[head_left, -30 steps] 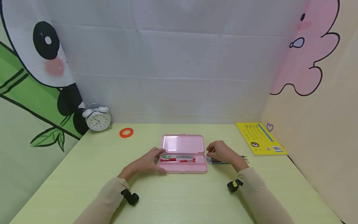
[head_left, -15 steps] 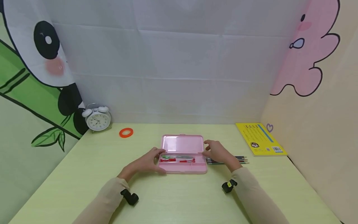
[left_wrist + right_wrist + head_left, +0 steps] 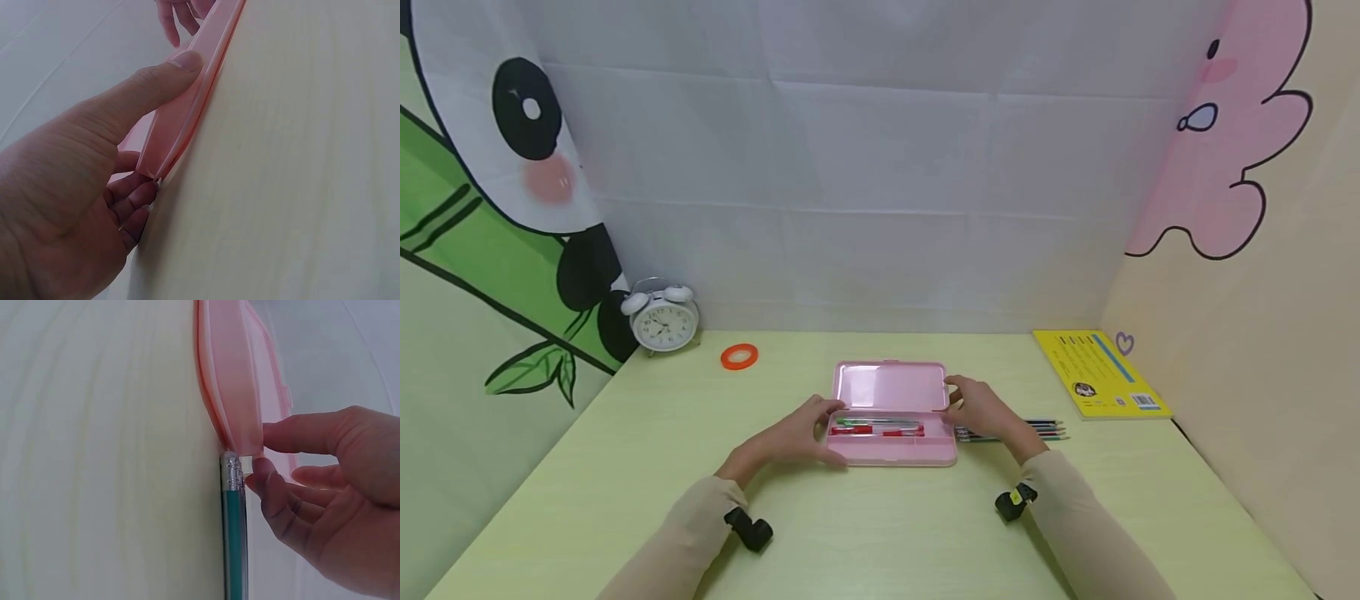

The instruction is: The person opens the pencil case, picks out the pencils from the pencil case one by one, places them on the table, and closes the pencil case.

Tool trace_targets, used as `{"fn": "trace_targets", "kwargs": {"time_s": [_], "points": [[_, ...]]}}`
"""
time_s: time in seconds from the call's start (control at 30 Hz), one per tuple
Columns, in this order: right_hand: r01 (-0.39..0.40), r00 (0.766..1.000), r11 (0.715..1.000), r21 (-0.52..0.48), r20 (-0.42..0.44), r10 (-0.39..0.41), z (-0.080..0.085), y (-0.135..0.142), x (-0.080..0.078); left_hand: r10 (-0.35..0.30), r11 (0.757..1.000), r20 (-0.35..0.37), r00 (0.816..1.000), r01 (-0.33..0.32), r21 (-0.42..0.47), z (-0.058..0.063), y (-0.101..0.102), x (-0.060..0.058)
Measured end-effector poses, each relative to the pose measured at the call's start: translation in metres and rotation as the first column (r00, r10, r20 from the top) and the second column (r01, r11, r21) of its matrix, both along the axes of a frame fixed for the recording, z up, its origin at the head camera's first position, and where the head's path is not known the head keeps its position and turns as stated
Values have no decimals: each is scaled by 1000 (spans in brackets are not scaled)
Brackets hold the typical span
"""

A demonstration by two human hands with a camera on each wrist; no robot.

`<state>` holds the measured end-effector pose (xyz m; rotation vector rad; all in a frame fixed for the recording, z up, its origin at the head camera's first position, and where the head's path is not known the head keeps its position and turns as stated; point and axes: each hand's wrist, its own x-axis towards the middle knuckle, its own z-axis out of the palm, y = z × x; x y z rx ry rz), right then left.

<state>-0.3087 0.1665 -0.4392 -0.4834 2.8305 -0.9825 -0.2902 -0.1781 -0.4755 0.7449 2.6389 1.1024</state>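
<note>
An open pink pencil case lies on the table with its lid folded back. Inside are several pens, red and green ones among them. My left hand holds the case at its left end; in the left wrist view its thumb lies along the front wall and the fingers go round the end. My right hand is at the right end, where the right wrist view shows thumb and fingertips pinching the corner. Several pencils lie beside the case, partly hidden under the right hand.
A white alarm clock stands at the back left, with an orange ring near it. At the back right a yellow book lies close to the wall. A pale cloth wall closes off the table's far edge.
My right hand has moved left from over the pencils to the case's right end, uncovering more of the pencils. The left hand has stayed in place.
</note>
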Motion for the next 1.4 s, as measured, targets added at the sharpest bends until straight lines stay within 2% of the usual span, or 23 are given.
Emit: {"fn": "trace_targets", "kwargs": {"time_s": [0.23,0.4,0.57,0.87,1.0,1.17,1.4], "points": [[46,999,998,-35,-10,-46,-1,-3,-1,12,998,30,999,-14,69,1,1,0],[67,997,996,-61,-27,-69,0,-5,-1,55,990,57,997,-61,124,1,3,-1],[57,998,997,-49,-35,-59,1,-5,0,82,989,50,995,-87,117,3,4,0],[34,999,997,-73,-16,-35,4,2,5,77,990,48,996,-82,115,4,5,0],[11,1000,988,-151,28,-7,9,5,7,80,990,56,995,-86,113,5,5,0],[8,995,962,-275,94,18,13,6,10,75,990,54,996,-81,114,4,3,0],[-25,989,957,-289,134,66,17,7,14,48,994,44,998,-52,97,4,0,-1]]}}
